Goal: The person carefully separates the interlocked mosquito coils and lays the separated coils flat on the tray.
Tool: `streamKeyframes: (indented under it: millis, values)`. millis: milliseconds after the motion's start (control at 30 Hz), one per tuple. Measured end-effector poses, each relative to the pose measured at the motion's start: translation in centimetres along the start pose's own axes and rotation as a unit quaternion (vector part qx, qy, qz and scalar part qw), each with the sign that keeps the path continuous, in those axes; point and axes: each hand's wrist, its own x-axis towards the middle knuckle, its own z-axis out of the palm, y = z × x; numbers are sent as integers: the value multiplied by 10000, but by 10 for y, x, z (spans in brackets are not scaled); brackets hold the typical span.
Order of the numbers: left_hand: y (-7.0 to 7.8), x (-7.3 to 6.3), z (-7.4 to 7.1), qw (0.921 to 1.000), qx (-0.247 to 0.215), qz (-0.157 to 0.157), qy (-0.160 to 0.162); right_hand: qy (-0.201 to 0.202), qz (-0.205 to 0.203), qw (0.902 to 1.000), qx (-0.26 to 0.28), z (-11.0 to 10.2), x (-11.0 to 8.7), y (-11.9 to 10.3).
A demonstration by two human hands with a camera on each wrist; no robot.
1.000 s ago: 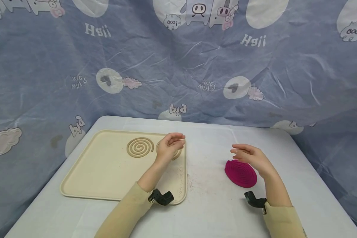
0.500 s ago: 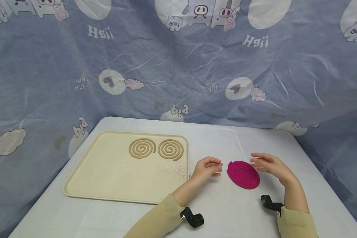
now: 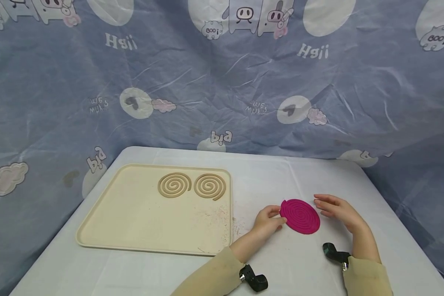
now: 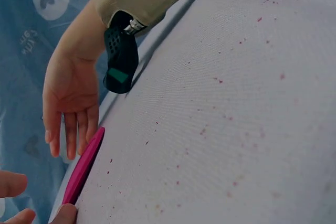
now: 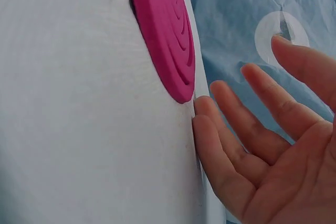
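A magenta mosquito coil (image 3: pixel 300 216), tightly wound into a flat spiral disc, lies on the white table. At its left rim is my left hand (image 3: pixel 267 220), thumb and fingers bent loosely and spread, fingertips touching the edge. The left wrist view catches only those fingertips (image 4: pixel 64 214) against the magenta coil (image 4: pixel 84 167). My right hand (image 3: pixel 338 210) hovers just off the right rim, fingers extended and apart; in the right wrist view the right hand (image 5: pixel 273 150) holds nothing. Two tan mosquito coils (image 3: pixel 174 185) with open spirals lie side by side on the cream tray (image 3: pixel 133 213).
The tray fills the table's left half, its right rim close to my left forearm. Reddish crumbs (image 3: pixel 220 216) dot the tray's right part and the table (image 3: pixel 281 263) beside it. A blue printed cloth (image 3: pixel 222 82) hangs behind the table. Each wrist carries a black camera mount (image 3: pixel 254 279).
My left hand has moved right, from over the tray to the magenta coil's left rim. My right hand has shifted right, from above the coil to beside its right rim.
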Motion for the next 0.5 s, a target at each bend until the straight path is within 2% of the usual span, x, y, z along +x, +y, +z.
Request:
streamKeyframes:
  millis: [267, 500]
  values:
    - [0, 2, 5, 9998, -152, 46, 93, -30, -54, 9998, 202, 3, 1, 5]
    - [4, 1, 12, 9994, 78, -4, 341, -59, 5, 9994, 345, 2, 1, 5]
